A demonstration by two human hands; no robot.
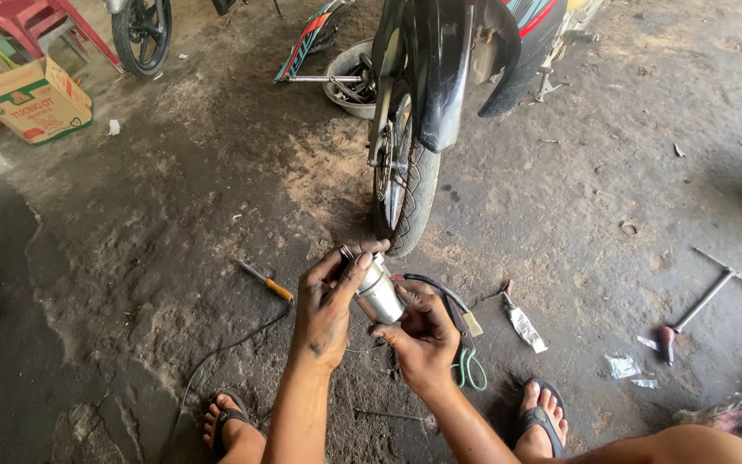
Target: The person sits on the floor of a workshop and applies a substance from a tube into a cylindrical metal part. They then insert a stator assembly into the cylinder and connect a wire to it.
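I hold a small silver cylinder (380,295) between both hands, just in front of the motorbike's front wheel (407,185). My left hand (326,311) is curled over its upper end, thumb and fingers pinched on the top where a dark ring sits; my right hand (423,337) cups it from below, fingers closed around its lower side. Both hands are smeared with black grease. The cylinder is tilted, top toward the wheel. On the dirty concrete floor (173,223) to the left lies a screwdriver (265,281) with an orange handle. Just beside my right hand lie green-handled pliers (467,365), and a crumpled tube (526,326) a little farther right. A T-shaped wrench (714,292) lies well apart on the right. My feet in sandals (543,417) show at the bottom. A cardboard box (34,101) sits far left.
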